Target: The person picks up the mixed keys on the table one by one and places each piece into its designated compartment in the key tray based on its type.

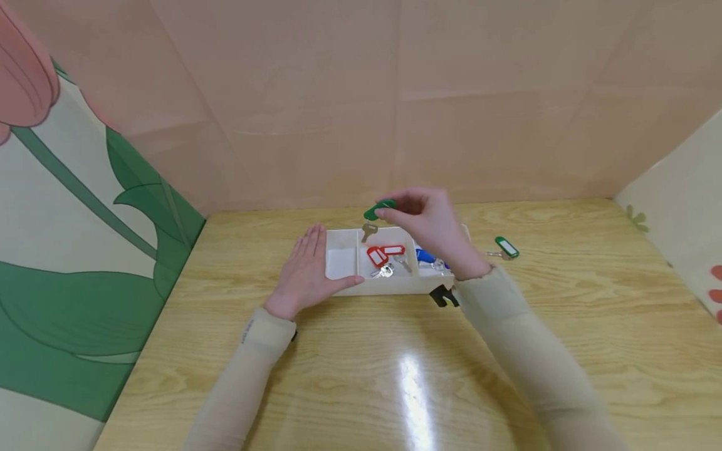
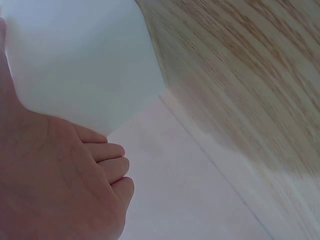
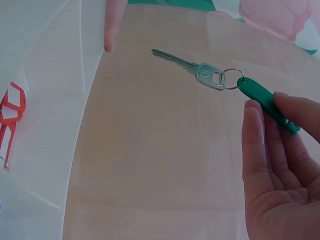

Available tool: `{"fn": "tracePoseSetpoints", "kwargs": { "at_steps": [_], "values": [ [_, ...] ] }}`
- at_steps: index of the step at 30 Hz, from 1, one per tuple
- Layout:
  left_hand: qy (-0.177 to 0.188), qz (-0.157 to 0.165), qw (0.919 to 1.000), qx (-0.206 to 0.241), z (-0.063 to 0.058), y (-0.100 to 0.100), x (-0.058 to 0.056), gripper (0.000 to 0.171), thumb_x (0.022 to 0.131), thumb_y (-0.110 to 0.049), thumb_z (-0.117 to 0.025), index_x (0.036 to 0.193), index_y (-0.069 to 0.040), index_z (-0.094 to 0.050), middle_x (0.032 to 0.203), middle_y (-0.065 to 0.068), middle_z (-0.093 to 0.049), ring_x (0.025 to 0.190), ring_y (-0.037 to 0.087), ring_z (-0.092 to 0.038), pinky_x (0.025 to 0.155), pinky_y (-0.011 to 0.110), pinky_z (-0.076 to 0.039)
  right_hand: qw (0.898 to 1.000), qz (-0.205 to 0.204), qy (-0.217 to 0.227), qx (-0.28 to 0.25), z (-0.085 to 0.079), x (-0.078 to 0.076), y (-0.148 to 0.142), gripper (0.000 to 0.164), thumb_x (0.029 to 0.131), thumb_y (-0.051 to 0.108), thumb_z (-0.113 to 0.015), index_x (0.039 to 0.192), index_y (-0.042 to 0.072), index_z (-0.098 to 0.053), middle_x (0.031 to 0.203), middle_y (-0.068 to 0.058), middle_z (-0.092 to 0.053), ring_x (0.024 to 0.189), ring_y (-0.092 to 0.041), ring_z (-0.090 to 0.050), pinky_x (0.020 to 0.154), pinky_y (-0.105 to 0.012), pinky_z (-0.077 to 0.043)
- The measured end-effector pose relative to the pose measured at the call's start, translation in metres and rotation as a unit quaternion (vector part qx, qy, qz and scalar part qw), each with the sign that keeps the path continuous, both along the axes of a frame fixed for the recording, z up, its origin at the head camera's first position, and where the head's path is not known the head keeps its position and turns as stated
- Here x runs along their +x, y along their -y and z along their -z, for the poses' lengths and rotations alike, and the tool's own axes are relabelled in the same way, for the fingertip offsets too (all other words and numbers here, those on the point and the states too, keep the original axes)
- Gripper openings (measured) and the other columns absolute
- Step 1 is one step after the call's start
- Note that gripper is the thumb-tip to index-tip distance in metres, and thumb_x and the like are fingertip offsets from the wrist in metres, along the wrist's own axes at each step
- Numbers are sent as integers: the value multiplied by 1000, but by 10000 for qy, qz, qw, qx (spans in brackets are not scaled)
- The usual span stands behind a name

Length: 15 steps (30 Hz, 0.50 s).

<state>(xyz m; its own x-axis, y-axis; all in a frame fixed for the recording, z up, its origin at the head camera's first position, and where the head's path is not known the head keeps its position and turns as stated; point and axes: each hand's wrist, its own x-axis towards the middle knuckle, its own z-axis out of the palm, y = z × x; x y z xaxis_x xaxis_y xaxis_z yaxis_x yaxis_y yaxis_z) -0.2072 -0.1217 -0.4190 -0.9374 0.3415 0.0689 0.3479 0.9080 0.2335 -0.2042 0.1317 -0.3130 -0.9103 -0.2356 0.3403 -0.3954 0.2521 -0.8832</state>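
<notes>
My right hand (image 1: 431, 225) pinches a green key tag (image 3: 265, 102) between thumb and fingers. From its ring hangs a silver key (image 3: 207, 75), over the divided white tray (image 1: 372, 286). Against the tray's left end lies my left hand (image 1: 307, 272), fingers straight, thumb along the front rim. In the middle compartment are two red key tags (image 1: 393, 250) with their keys (image 1: 386, 270). Blue key tags (image 1: 425, 255) lie in the right compartment, partly hidden by the right hand and wrist. The left compartment (image 1: 341, 263) shows only its bare floor.
Right of the tray, another green key tag (image 1: 507, 247) with a key lies on the wooden table (image 1: 361, 369). A pinkish-brown covered wall (image 1: 395, 125) rises behind the table. Painted panels (image 1: 68, 263) stand at the left and right sides.
</notes>
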Motion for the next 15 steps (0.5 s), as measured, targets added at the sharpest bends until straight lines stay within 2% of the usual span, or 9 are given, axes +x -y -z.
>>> {"fn": "tracePoseSetpoints", "kwargs": {
  "at_steps": [5,12,15],
  "values": [
    [-28,3,10000,-14,0,0,1,135,76,-94,-44,160,5,-8,168,21,-9,154,32,-8,124,42,-9,10000,13,23,48,3,-5,8,18,91,14,-79,108,7,-79,97,-5,-76,83,-21,-71,75,-30,-60],
    [-21,-14,10000,-45,1,1,1,134,77,-93,-46,160,5,-9,168,21,-8,154,32,-7,124,42,-7,9996,-229,8,-187,14,-14,19,15,91,8,-79,105,3,-78,94,-9,-77,84,-28,-73,75,-30,-60],
    [-21,-9,10000,-15,1,1,1,135,77,-94,-45,160,6,-9,167,21,-8,154,32,-7,124,42,-7,9993,-309,17,-185,19,-16,23,15,90,8,-79,105,4,-78,93,-7,-77,83,-27,-73,74,-29,-59]
  ]
}}
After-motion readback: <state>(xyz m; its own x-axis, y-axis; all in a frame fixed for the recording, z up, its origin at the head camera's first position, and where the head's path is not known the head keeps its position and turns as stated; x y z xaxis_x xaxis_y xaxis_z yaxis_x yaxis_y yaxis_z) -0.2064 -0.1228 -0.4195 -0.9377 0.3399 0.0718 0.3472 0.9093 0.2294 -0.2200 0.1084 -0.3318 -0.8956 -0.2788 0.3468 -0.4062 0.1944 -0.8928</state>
